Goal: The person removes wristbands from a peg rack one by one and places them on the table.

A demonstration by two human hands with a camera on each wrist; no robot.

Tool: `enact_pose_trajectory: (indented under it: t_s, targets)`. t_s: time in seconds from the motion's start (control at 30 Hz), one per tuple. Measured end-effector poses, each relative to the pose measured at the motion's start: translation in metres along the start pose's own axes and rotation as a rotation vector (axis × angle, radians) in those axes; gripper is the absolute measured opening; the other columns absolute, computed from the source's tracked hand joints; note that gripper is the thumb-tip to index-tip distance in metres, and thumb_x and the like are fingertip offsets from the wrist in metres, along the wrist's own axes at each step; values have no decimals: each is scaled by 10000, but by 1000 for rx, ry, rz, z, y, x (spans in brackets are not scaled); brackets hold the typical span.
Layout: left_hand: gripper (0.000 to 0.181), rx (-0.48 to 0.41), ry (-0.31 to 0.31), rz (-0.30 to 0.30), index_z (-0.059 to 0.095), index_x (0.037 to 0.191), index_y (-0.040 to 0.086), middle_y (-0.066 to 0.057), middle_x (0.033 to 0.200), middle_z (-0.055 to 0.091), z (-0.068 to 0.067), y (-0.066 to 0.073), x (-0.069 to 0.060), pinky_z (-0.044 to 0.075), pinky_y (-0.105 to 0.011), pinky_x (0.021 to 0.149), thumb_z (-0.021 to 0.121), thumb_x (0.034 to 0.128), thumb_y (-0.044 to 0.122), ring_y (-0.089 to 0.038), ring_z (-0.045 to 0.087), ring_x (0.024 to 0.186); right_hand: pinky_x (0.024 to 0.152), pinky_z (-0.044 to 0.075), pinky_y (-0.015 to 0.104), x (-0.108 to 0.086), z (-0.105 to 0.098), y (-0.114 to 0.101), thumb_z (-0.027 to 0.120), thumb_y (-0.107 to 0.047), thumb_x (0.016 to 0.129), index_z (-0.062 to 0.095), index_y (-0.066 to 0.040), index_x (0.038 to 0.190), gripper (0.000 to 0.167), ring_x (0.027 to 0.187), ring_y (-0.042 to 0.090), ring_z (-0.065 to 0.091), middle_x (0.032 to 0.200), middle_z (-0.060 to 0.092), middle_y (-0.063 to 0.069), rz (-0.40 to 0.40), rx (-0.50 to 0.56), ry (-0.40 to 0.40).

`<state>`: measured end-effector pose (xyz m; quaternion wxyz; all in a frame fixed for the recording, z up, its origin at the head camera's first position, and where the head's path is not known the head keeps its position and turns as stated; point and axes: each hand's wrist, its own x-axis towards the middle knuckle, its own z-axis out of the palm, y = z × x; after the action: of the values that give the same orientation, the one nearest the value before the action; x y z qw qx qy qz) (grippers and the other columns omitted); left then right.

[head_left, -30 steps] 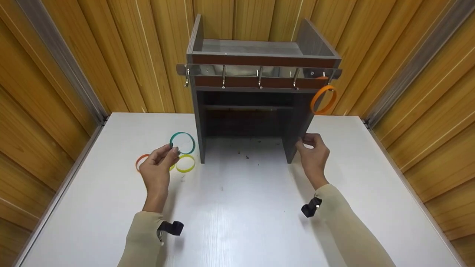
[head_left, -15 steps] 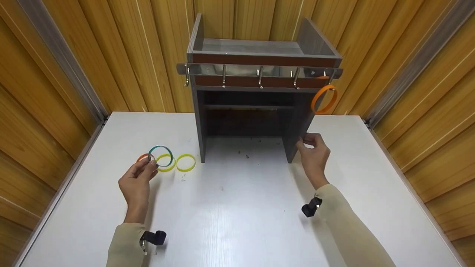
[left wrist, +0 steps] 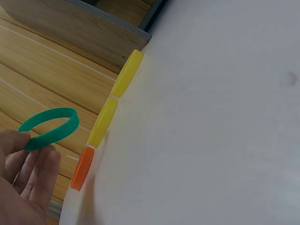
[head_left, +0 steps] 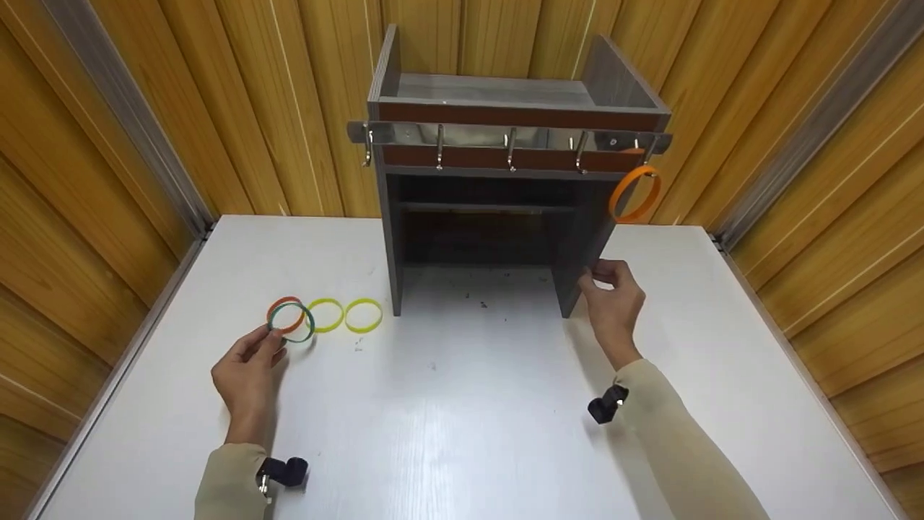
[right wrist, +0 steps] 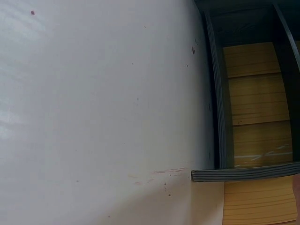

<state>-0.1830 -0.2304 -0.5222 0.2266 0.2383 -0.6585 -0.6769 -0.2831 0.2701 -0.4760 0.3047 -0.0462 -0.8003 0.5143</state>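
Observation:
My left hand (head_left: 245, 372) pinches a teal silicone wristband (left wrist: 56, 135) by its edge, thumb against fingers. The band is held in the air, overlapping an orange-red wristband (left wrist: 83, 168) in the head view. Beside that one, two yellow wristbands (left wrist: 103, 123) stretch in a row toward the shelf. With my right hand (head_left: 615, 307) I grip the front edge of the right side panel of a grey shelf unit (head_left: 592, 238); some fingers are hidden. Only a sliver of that hand shows in the right wrist view. An orange wristband (head_left: 613, 204) hangs from the rightmost hook.
A metal rail (head_left: 476, 137) with several hooks runs across the shelf's front. The white table (head_left: 462, 433) carries small dark specks and marks. Wood-patterned walls (head_left: 108, 180) enclose the table at the back and both sides.
My left hand has moved left and toward me with the teal wristband, from above the yellow wristbands to the orange-red one. My right hand stays at the shelf panel.

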Motion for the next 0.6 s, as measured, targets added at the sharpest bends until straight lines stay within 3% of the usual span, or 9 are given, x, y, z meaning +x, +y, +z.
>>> enact_pose_trajectory:
  t_s: [0.33, 0.6]
  targets:
    - [437, -94, 61, -176, 668, 1379, -20, -16, 1062, 726, -18, -5, 4, 617, -230, 878, 785, 987, 133, -111, 722, 971, 764, 522, 186, 0, 2, 2, 774, -33, 922, 709, -10, 1106, 196, 923, 139, 677, 1018, 746, 100, 1, 12, 13]
    - [426, -50, 92, -213, 655, 1391, -28, -75, 1149, 687, -26, -8, 6, 616, -236, 878, 754, 1003, 117, -102, 728, 992, 752, 512, 187, 0, 1, 2, 749, -33, 929, 702, -11, 1099, 178, 934, 138, 669, 1026, 739, 96, 0, 21, 9]
